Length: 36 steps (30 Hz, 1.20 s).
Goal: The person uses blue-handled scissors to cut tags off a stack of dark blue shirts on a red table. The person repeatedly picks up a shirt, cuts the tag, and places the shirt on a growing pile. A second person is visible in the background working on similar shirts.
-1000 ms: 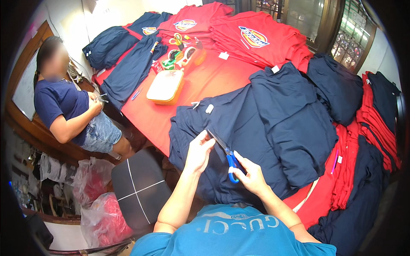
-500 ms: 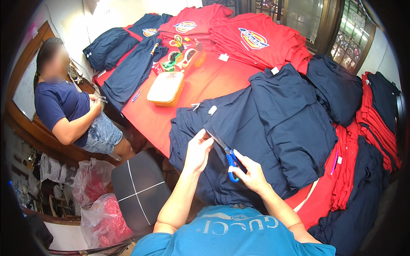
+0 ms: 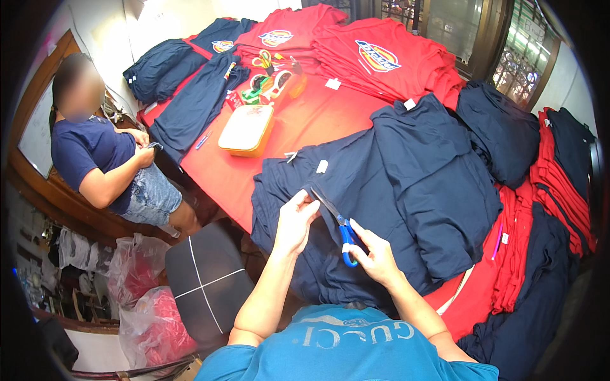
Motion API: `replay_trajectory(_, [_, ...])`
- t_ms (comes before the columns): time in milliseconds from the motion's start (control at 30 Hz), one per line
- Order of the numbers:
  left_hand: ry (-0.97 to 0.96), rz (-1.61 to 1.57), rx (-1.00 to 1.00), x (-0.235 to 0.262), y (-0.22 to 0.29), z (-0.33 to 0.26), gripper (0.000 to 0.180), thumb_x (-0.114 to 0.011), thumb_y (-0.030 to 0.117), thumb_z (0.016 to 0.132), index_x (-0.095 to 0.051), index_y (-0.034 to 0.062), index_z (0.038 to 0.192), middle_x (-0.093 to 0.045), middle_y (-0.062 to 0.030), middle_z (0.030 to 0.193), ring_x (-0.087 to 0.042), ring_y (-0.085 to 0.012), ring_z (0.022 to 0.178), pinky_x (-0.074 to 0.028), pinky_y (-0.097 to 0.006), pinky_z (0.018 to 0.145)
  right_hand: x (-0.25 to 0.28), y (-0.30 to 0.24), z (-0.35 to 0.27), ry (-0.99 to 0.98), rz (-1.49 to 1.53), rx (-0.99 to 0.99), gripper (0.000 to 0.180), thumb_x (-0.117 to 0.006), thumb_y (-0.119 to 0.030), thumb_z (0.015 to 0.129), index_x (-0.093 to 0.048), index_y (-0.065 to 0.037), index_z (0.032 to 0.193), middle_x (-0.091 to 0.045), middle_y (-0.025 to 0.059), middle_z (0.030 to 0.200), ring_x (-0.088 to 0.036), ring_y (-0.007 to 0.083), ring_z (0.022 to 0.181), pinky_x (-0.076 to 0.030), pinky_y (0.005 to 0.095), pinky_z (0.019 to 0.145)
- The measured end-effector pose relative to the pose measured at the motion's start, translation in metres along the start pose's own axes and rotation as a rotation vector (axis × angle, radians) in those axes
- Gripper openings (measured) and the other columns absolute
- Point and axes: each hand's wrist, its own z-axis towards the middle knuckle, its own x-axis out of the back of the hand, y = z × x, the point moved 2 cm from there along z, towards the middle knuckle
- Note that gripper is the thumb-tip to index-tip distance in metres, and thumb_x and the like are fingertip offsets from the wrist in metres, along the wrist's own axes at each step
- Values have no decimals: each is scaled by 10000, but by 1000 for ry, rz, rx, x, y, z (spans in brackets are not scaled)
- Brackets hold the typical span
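My right hand grips a pair of blue-handled scissors, its fingers in the handle loops. The blades point up and left, and their tips reach the fingertips of my left hand. Those fingers are pinched together on the edge of a navy shirt, which lies spread on top of other navy cloth in front of me. Whatever small bit sits between the blades is too fine to make out. A white tag shows on the shirt just beyond my left fingers.
A red-covered table carries a yellow-orange box, a container of tapes and scissors, and red shirt stacks. More folded shirts stand at right. At left are a co-worker, a tied black bundle and plastic bags.
The scissors' handles have come closer together, and the blades have shifted slightly by my left fingertips. The white tag has moved a little right. The co-worker's hands have changed position.
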Motion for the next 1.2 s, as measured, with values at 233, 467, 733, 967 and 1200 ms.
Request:
replay_trajectory(233, [-59, 120, 37, -1, 4, -3, 247, -620, 24, 886, -599, 12, 1132, -597, -29, 969, -566, -75, 824, -499, -222, 753, 4, 1, 5, -46, 82, -106, 512, -644, -72, 881, -492, 14, 1361, -663, 135, 1047, -630, 127, 872, -500, 250, 801])
replay_trajectory(467, [-96, 172, 62, 3, 3, -3, 260, -639, 29, 875, -585, 24, 1130, -594, -20, 948, -568, -80, 829, -491, -226, 744, 4, 0, 2, -16, 140, -119, 467, -586, -27, 893, -509, 4, 1353, -672, 97, 961, -615, 101, 797, -500, 239, 769])
replay_trajectory(733, [-161, 387, 43, -2, 8, -8, 238, -640, 19, 863, -525, 23, 1071, -569, -30, 909, -564, -99, 802, -487, -254, 734, 8, -5, 6, -42, 420, -295, 481, -609, -115, 905, -507, -39, 1369, -669, 69, 901, -583, 100, 642, -496, 233, 582])
replay_trajectory(967, [604, 1441, -721, 98, 46, 49, 536, -659, 68, 806, -523, 16, 1322, -565, -162, 971, -555, -307, 955, -443, -429, 899, 42, -23, -37, -2, 704, -332, 549, -608, -73, 911, -409, -14, 1419, -633, 116, 1002, -626, 147, 743, -530, 257, 642])
replay_trajectory(1200, [-429, 1810, -480, -2, -63, 2, 740, -544, 602, 853, -435, 149, 1429, -284, -153, 1538, -197, -360, 1437, -127, -600, 1133, 37, -1, -104, 288, 318, -341, 619, -599, 27, 852, -389, -13, 1434, -570, 69, 1061, -602, 121, 877, -513, 260, 768])
